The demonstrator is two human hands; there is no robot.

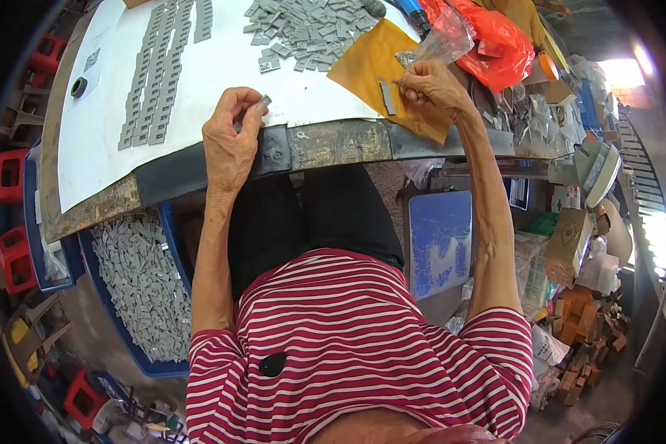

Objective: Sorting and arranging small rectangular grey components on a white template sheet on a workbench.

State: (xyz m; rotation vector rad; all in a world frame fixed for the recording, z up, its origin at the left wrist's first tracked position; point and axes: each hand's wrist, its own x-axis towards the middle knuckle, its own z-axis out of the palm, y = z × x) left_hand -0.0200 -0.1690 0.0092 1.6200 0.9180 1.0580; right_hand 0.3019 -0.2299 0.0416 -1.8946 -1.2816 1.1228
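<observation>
My left hand [231,133] is closed near the table's front edge, pinching a small grey plastic piece [266,100] between thumb and fingertips. Over a brown paper sheet [362,63] my right hand [431,87] is also closed in a pinch; whatever its fingertips hold is too small to make out. Just left of those fingers lies a narrow grey bar [387,97] on the paper. A clear plastic bag [448,38] with what look like tiny metal parts at its mouth touches the paper beyond my right hand. Farther back is a loose heap of grey pieces [311,33].
Overlapping rows of grey pieces [154,74] run along the table's left side, near a black ring [79,87]. A red plastic bag [496,44] and a blue-handled tool [414,13] sit at the back right. Below left stands a blue crate [155,368] full of grey pieces.
</observation>
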